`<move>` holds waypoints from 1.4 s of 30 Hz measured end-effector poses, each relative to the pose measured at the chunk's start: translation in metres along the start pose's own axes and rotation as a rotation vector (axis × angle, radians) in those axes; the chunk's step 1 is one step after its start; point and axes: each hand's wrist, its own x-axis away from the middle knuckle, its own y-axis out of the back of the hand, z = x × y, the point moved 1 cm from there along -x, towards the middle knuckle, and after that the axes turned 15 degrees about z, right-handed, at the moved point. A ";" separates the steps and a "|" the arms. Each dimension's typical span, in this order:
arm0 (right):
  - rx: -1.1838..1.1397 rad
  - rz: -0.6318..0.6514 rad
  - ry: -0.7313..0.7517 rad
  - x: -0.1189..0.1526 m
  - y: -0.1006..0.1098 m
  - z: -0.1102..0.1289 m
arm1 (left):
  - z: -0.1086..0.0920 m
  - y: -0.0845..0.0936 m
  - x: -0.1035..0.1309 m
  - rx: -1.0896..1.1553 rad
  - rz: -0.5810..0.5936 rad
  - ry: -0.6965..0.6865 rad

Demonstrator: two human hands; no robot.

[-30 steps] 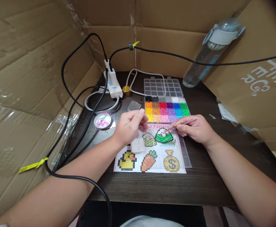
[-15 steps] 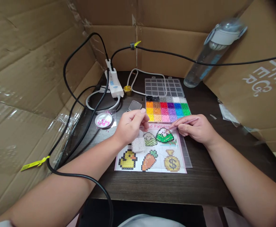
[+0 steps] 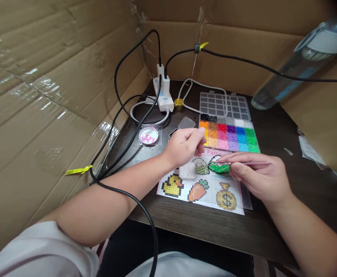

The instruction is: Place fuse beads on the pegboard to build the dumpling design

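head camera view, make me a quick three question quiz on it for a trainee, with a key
1. Which hand holds the pink tweezers: a) the left, b) the right, c) neither?
2. True or false: in the picture, the power strip is left of the water bottle.
3. Fill in: the printed carrot lies between the printed duck and the printed ____.

Key: 1. b, the right hand; 2. True; 3. money bag.

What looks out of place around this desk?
A black cable runs across the left forearm, where it might snag. A small clear scrap also lies loose near the right hand, perhaps litter.
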 end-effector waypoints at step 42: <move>-0.256 0.092 -0.203 0.001 -0.034 -0.003 | 0.001 -0.001 -0.001 0.027 -0.005 0.003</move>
